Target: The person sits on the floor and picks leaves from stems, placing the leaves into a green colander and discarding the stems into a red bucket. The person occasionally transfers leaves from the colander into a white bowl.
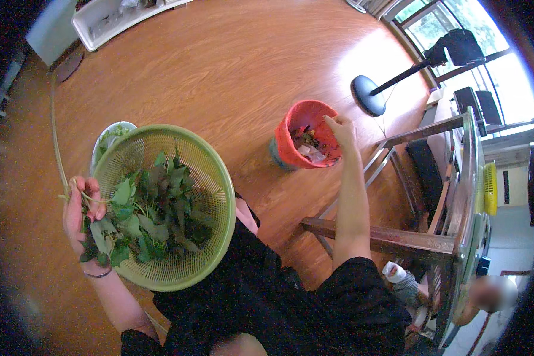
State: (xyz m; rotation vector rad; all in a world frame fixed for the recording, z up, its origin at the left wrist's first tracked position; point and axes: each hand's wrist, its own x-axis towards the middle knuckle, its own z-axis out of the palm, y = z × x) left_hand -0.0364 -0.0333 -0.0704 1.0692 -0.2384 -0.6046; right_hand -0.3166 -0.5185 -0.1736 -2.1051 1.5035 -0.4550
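A green plastic mesh basket (226, 191) filled with leafy green stems (160, 209) rests at my lap, left of centre. At the basket's left rim, my left hand (82, 209) is closed on a leafy stem whose leaves hang over the rim. My right hand (340, 129) reaches to the right rim of a red waste bin (289, 142), thumb and fingertips close together; whether anything is between them does not show. Inside the bin lie plant scraps and a crumpled pale wrapper. Partly behind the basket is a white bowl (99, 141) with light green pieces.
A glass-topped wooden table (427, 242) stands at the right, with a yellow basket (490, 189) on it. Another person (409, 285) is beyond its near end. A black stand with a round base (365, 95) stands near the window. A white tray (89, 38) is at the upper left.
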